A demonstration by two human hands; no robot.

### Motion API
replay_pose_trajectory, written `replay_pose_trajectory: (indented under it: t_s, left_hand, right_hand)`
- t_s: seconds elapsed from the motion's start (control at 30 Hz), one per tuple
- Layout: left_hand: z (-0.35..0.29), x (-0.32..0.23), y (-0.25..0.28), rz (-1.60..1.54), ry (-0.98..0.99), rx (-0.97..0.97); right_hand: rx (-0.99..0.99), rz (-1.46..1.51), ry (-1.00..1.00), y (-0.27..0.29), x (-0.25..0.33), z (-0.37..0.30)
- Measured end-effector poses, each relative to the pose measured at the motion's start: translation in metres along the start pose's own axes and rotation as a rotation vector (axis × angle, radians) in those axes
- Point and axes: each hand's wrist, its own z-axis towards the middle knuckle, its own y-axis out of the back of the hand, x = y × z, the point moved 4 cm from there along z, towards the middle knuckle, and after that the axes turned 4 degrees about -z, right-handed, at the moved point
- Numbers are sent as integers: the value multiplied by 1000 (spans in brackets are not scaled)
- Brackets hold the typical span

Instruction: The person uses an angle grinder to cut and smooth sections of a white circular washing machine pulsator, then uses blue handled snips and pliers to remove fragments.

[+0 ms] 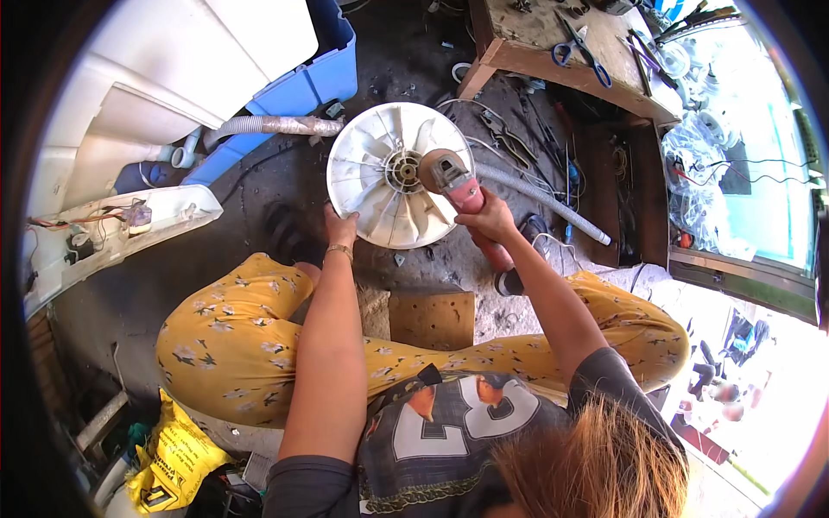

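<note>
A round white plastic washing machine pulsator (367, 186) faces up in front of me, with ribs running out from its metal-centred hub (404, 171). My left hand (341, 228) is closed on its near left rim. In my right hand (490, 217) is a red angle grinder (465, 192), gripped around its body. The grinder's head and disc lie over the right part of the pulsator, just right of the hub. Whether the disc touches the plastic or is spinning, I cannot tell.
A wooden block (432, 319) lies between my legs. Right of the pulsator are a grey corrugated hose (553, 207) and pliers (508, 140). Scissors (585, 59) rest on a wooden table (527, 30). White and blue washing machine casing (324, 76) and a wired panel (177, 211) stand left.
</note>
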Motion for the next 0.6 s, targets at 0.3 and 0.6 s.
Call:
replay_pose_trajectory:
  t_s: [0.3,0.6]
  left_hand:
    - [5,4,29,-31,8,-51]
    - [-4,-4,4,21,59,-50]
  right_hand:
    - [66,-54,13,-19,10,-16]
    - [71,-31,-21,-16,-5,-16]
